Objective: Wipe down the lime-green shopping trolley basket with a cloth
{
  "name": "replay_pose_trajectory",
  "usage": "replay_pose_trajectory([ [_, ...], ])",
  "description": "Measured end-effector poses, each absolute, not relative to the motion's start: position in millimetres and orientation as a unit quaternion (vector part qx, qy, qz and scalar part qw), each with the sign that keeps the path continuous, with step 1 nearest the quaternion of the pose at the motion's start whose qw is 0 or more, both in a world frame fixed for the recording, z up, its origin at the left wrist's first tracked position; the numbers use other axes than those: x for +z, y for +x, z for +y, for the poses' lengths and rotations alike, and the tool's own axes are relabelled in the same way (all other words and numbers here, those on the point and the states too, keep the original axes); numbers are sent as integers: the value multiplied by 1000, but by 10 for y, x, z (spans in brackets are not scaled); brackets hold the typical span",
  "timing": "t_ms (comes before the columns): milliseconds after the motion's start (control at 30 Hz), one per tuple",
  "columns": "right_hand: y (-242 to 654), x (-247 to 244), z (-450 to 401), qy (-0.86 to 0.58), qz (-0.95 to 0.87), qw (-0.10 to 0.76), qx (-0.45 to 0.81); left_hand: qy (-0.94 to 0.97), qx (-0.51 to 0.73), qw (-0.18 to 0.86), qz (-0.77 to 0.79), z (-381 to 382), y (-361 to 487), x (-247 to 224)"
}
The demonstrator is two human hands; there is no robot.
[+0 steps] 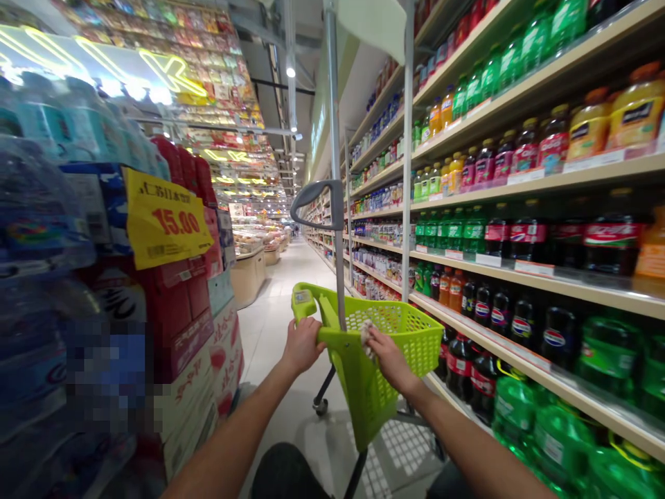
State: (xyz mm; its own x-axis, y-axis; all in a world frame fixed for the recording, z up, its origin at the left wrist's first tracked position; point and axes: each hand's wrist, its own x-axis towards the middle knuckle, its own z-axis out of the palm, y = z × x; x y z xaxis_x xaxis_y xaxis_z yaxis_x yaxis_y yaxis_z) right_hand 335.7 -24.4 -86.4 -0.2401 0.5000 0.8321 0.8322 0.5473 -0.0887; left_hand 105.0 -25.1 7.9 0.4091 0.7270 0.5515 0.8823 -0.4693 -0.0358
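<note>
A lime-green plastic shopping cart [415, 336] stands right in front of me, its basket wall full of holes. My left hand [305, 344] is closed around the cart's near left edge, just below a raised green grip. Pinched in my right hand [385, 355] is a crumpled whitish cloth [366, 335], pressed against the near rim of the basket. Part of the cloth is hidden by my fingers. A grey pole [335, 138] with a looped grey handle [318, 204] rises from the cart between my hands.
Shelves [519, 267] of bottled drinks run along the right, with large green bottles [553, 430] at floor level. Stacked drink cartons [176, 326] with a yellow price sign [169, 218] stand close on the left. A tiled aisle [288, 267] leads ahead past display counters [248, 274].
</note>
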Motion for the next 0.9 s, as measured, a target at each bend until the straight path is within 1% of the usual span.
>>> replay_pose_trajectory([
  [67, 3339, -868, -230, -467, -716, 490, -170, -825, -240, 167, -483, -265, 1043, 66],
  [133, 3203, -836, -233, -466, -684, 537, -162, -824, -241, 174, -483, -275, 1045, 52],
  [200, 3005, -880, -258, -451, -683, 550, -165, -821, -241, 182, -484, -277, 1056, 40],
  [300, 2813, -1216, -339, -450, -715, 511, -159, -817, -237, 187, -490, -275, 1074, 35],
  [400, 2886, -1644, -450, -464, -750, 456, -120, -811, -233, 185, -504, -272, 1078, 43],
  [467, 2995, -1725, -511, -463, -755, 454, -97, -806, -234, 184, -512, -270, 1079, 46],
  [533, 3048, -1567, -538, -459, -732, 495, -91, -802, -235, 184, -517, -268, 1095, 45],
  [600, 3000, -1265, -515, -444, -706, 544, -93, -796, -236, 188, -525, -268, 1133, 40],
  [700, 2803, -896, -378, -413, -702, 572, -99, -783, -230, 191, -545, -279, 1227, 40],
  [800, 2639, -852, -192, -436, -674, 588, -102, -784, -213, 187, -553, -310, 1335, 56],
  [900, 2642, -1019, -97, -471, -637, 609, -45, -801, -188, 179, -539, -357, 1440, 83],
])
